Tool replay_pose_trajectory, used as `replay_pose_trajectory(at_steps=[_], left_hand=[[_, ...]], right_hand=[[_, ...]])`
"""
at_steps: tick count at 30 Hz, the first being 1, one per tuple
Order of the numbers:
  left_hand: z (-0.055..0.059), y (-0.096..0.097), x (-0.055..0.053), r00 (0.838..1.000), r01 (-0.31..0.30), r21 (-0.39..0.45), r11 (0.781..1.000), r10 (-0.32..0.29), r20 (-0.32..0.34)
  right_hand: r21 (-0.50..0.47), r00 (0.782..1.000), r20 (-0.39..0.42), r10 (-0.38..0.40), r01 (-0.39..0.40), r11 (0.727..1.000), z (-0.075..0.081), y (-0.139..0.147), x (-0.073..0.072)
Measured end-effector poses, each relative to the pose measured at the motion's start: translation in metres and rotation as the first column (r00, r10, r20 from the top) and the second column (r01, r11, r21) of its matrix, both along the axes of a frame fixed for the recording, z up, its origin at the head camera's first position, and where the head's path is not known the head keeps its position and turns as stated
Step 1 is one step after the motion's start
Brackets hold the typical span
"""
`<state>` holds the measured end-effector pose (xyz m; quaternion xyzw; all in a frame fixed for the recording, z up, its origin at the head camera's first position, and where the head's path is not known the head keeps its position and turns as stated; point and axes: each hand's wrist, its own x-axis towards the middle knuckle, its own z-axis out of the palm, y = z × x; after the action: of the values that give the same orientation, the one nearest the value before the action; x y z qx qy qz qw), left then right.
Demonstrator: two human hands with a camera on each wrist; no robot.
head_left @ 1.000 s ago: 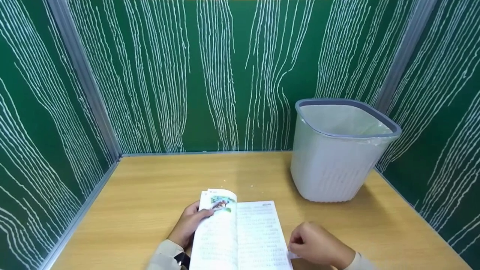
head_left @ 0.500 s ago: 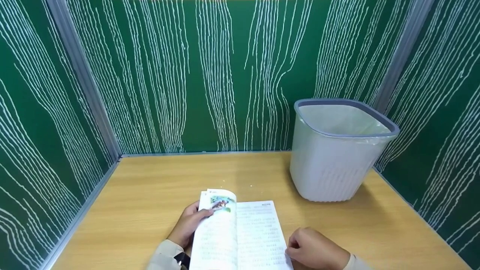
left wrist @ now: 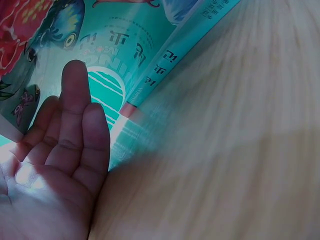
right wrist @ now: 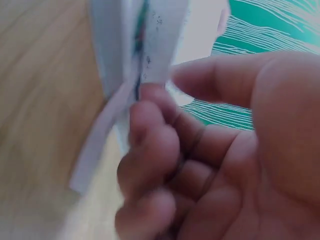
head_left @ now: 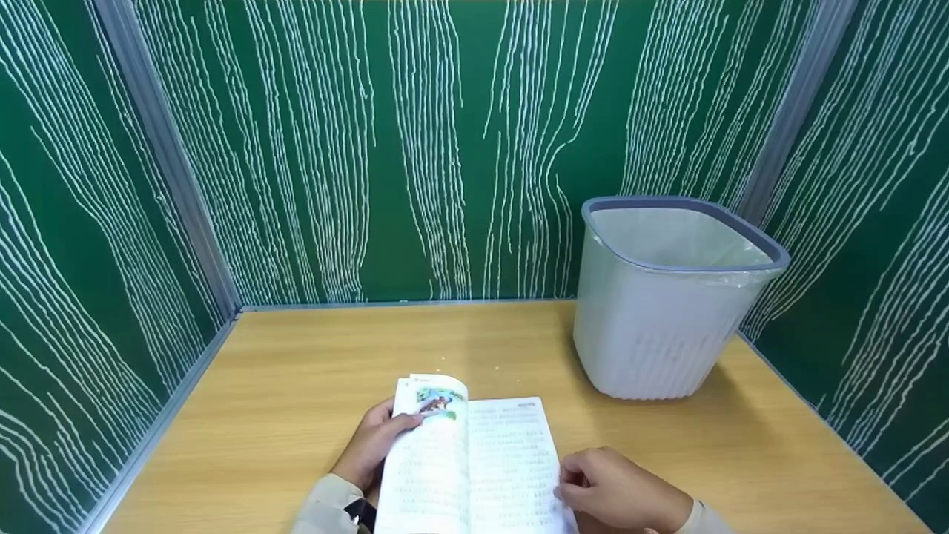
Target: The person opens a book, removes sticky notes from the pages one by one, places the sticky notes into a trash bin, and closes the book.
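Observation:
An open book (head_left: 508, 467) with printed pages and a small colour picture (head_left: 439, 403) at the top of its left page is at the front centre. My left hand (head_left: 371, 443) grips its left side, thumb on the page. Behind it, straight fingers support the turquoise illustrated cover (left wrist: 115, 37), as the left wrist view shows. My right hand (head_left: 623, 486) is at the right page edge, thumb and index finger pinching a page (right wrist: 162, 42); the other fingers are curled. A narrow white paper strip (right wrist: 97, 142) sticks out from the book beside those fingers, blurred.
A pale waste bin (head_left: 660, 334) with a grey rim and clear liner stands at the back right of the wooden table (head_left: 334, 371). Green panels (head_left: 474, 148) with white wavy lines enclose the back and sides. Tiny white specks lie behind the book.
My right hand has moved slightly left, onto the right page edge. The white strip seen under it a second ago no longer shows in the head view. The left hand has stayed put.

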<state>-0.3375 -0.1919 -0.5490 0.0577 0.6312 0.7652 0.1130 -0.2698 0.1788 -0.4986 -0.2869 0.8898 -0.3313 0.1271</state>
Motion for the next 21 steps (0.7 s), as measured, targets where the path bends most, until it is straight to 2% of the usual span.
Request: replay_pose_trajectory(at_steps=[2,4,8,12,14,17,21], left_hand=[[0.0,0.0,0.0,1.0,-0.004,-0.003,1.0,0.004,0.002],[-0.001,0.0,-0.001,1.0,-0.007,-0.004,1.0,0.007,0.002],[-0.002,-0.001,-0.001,1.0,-0.005,-0.004,1.0,0.006,0.009],[-0.002,-0.001,0.0,1.0,-0.004,0.001,1.0,0.004,0.009],[-0.002,-0.002,0.0,1.0,-0.01,-0.014,1.0,0.01,-0.017],[-0.002,-0.002,0.001,0.999,-0.031,-0.016,0.999,0.03,-0.045],[-0.002,-0.003,0.003,0.999,-0.043,0.035,0.998,0.042,0.01]], right_hand=[[-0.065,0.998,0.0,0.07,-0.07,0.995,0.005,-0.003,0.0],[-0.118,0.99,0.036,0.139,-0.134,0.984,0.011,-0.008,0.002],[-0.133,0.966,0.071,0.249,-0.239,0.962,0.014,-0.025,0.007],[-0.035,0.931,-0.077,0.356,-0.359,0.933,0.007,-0.048,0.013],[0.017,0.899,-0.167,0.406,-0.409,0.913,0.003,-0.06,0.016],[0.06,0.869,-0.207,0.45,-0.448,0.892,0.0,-0.074,0.018],[0.105,0.829,-0.282,0.484,-0.474,0.874,-0.003,-0.087,0.018]])
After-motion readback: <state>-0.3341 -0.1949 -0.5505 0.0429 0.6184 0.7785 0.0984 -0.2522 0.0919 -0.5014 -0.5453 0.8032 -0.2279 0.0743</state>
